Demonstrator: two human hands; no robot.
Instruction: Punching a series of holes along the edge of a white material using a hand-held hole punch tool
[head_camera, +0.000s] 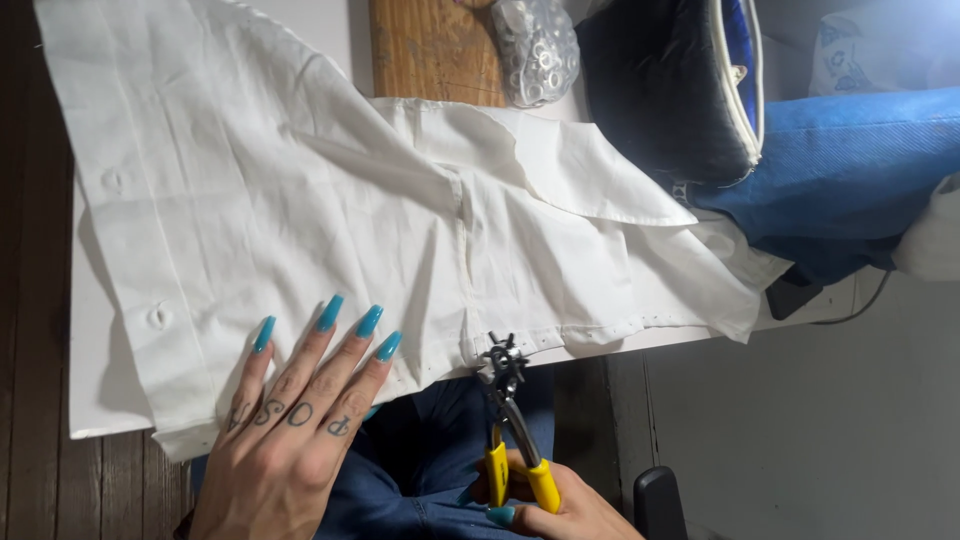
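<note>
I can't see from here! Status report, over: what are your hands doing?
Left hand flat on the white shirt, fingers spread. Right hand gripping yellow-handled punch pliers, head at the shirt's hem. Bag of metal rings lying beyond, not in the way.

Bright, cool light from upper right; white fabric (300, 200) near blown out w/ glare. Left floor & wooden board (430, 50) dimmer. Soft shadows in folds. Slight blur at upper-right corner; centre sharp.
</note>
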